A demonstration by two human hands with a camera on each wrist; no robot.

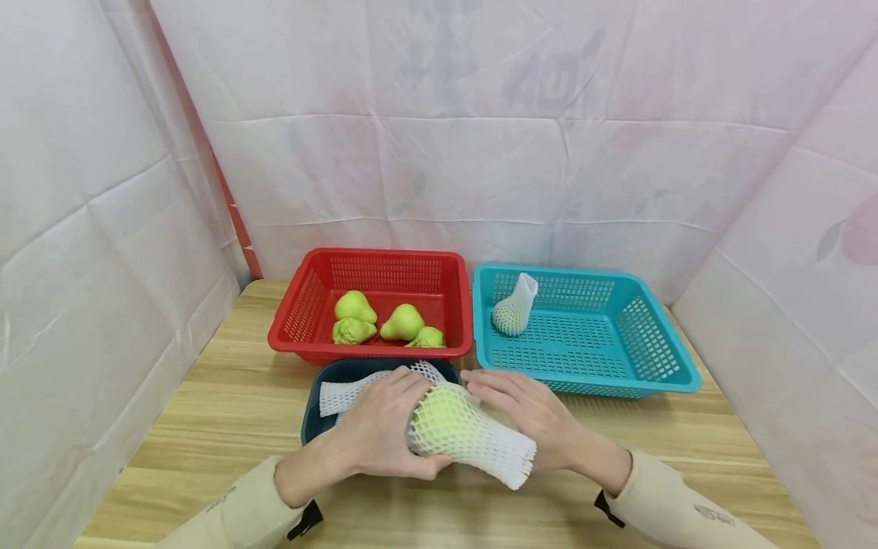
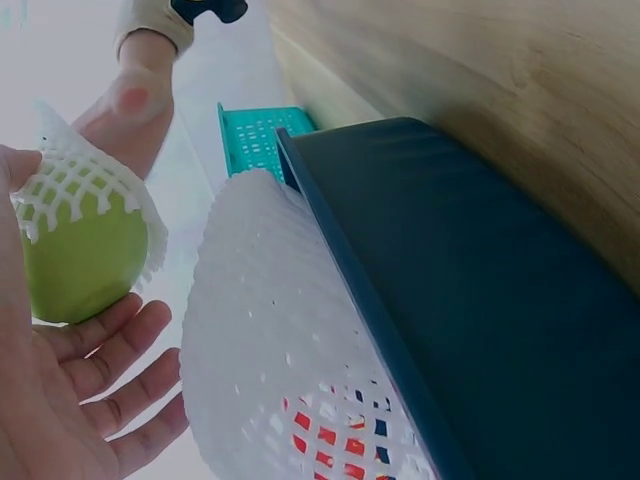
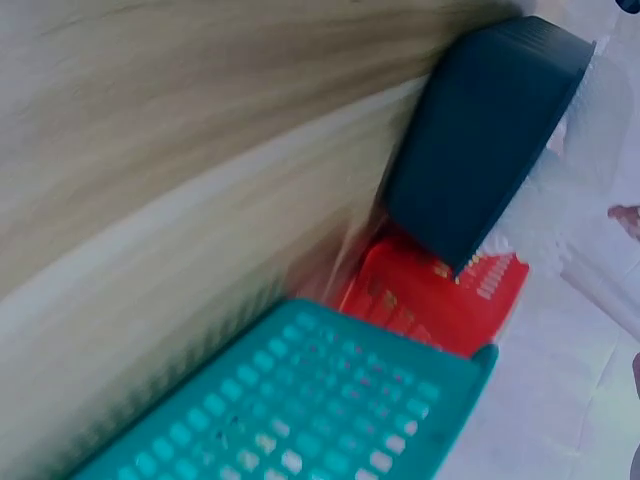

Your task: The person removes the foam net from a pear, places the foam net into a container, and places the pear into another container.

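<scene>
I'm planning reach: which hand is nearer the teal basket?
Right: the right hand is just in front of the teal basket; the left hand is farther left, holding a netted pear.

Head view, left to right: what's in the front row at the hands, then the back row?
Front: left hand → green pear in white foam netting → right hand. Back: red perforated plastic basket → turquoise perforated plastic basket.

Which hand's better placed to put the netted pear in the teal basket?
Right, probably: the right hand is nearer the teal basket and beside the netted pear. The left hand grips the pear from the side away from the basket, so a handover would likely come first.
</scene>
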